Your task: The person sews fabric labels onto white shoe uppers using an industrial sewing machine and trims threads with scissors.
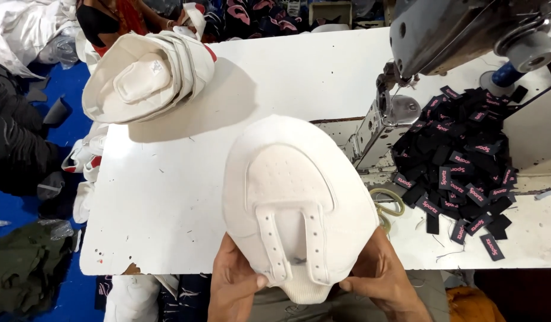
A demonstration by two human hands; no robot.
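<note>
A white shoe upper (293, 197) with a perforated toe panel and two eyelet strips is held over the near edge of the white table (168, 197). My left hand (235, 286) grips its lower left edge, thumb on the left eyelet strip. My right hand (382, 277) grips its lower right edge. The sewing machine (418, 53) stands just right of the upper, its needle area (385, 98) above the plate.
A stack of white shoe uppers (150, 74) rests at the table's far left corner. A heap of small black fabric labels (463, 158) lies right of the machine. Another person sits beyond the table (117, 18). More white pieces hang off the left edge (84, 161).
</note>
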